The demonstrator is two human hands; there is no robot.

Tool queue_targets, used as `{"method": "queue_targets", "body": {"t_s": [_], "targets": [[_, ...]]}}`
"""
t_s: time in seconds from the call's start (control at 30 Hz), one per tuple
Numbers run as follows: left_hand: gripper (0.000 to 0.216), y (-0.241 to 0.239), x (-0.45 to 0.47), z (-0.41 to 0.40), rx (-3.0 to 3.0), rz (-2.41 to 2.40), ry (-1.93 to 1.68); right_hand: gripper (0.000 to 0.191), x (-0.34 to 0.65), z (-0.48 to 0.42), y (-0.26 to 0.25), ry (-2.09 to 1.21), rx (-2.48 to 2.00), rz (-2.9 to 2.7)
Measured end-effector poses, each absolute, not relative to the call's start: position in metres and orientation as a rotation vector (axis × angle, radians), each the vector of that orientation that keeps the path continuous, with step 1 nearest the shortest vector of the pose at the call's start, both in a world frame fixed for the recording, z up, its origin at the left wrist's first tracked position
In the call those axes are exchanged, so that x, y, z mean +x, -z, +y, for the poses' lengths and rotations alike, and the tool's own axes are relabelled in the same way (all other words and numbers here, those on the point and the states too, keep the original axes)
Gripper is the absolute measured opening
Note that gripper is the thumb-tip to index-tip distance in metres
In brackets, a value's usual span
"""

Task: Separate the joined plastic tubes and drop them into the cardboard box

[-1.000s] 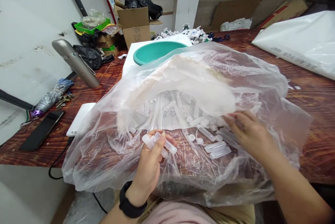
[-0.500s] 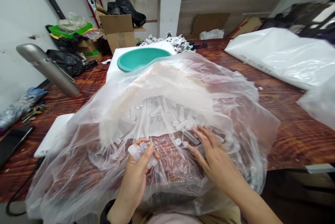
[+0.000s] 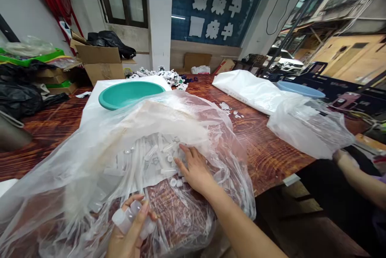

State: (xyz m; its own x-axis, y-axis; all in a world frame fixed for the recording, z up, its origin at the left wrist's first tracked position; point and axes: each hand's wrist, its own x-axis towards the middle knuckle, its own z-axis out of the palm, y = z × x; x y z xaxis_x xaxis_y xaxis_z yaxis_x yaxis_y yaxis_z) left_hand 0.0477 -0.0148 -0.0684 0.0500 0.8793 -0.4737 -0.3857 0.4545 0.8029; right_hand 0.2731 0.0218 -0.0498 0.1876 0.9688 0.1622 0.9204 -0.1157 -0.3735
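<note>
My left hand [image 3: 132, 226] is closed around several small translucent plastic tubes [image 3: 122, 218], their round ends showing above the thumb. Over the pile of loose plastic tubes [image 3: 153, 151] my right hand [image 3: 194, 168] lies with its fingers apart, the fingertips at the pile's right side. Whether it touches a piece there I cannot tell. The pile lies in the mouth of a large clear plastic bag [image 3: 223, 137] spread across the table. Two small white caps [image 3: 176, 182] sit just below my right hand.
Behind the bag, a teal basin [image 3: 129, 93] rests on a white slab [image 3: 90, 105]. To the right are a white sack [image 3: 247, 87], loose white pieces [image 3: 224, 106] and another clear bag [image 3: 313, 129], beside a co-worker's hand [image 3: 343, 159]. A cardboard box [image 3: 102, 63] stands at back left.
The view has swung right and up, bringing the co-worker's arm and the blue basin into sight. My left hand still holds the tubes; my right hand stays at the pile.
</note>
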Motion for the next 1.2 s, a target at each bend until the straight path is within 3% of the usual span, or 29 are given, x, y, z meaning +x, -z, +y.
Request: {"method": "queue_targets", "body": {"t_s": [0.27,0.7,1.03,1.2], "targets": [[0.061,0.058,0.048,-0.026,0.544,0.993,-1.031,0.063,0.310,0.054,0.062,-0.272,-2.048,-1.797],[0.041,0.031,0.037,-0.021,0.624,0.933,-1.015,0.055,0.222,0.054,0.059,-0.382,-1.674,-2.037],[0.020,0.010,0.002,0.021,1.121,1.175,-0.996,0.053,0.349,0.028,0.070,-0.197,-1.864,-1.981],[0.019,-0.006,0.007,0.063,1.650,1.320,-0.850,0.049,0.353,0.015,0.074,-0.078,-1.823,-2.024]]}}
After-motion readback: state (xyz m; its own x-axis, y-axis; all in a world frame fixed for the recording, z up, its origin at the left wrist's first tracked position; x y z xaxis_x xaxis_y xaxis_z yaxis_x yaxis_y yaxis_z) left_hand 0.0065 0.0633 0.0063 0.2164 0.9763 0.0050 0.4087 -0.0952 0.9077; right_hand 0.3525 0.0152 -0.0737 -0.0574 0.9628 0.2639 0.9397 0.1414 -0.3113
